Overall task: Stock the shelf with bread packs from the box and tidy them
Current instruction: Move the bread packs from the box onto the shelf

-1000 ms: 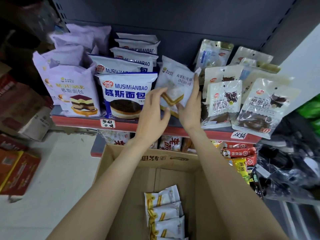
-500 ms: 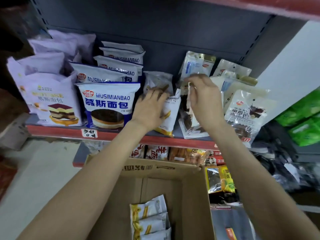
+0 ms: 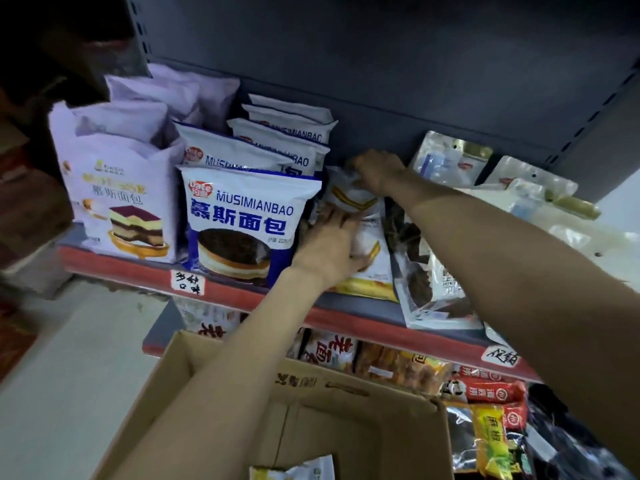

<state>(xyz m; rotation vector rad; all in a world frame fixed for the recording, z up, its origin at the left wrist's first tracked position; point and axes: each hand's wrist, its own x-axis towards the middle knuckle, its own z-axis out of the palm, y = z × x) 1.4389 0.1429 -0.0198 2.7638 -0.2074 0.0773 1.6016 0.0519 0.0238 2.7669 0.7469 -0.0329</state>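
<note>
The left hand (image 3: 329,251) presses flat, fingers spread, on the front bread pack (image 3: 372,251); the right hand (image 3: 377,169) pinches another bread pack's top (image 3: 346,188) just behind.

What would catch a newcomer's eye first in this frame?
Two bare arms reach up to the shelf, the left hand and right hand handling a white bread pack at its middle. Just left stands a bold blue-and-white bag; the cardboard box sits open below.

Both arms reach forward; left hand (image 3: 332,247) flat, right hand (image 3: 375,169) curled.
</note>
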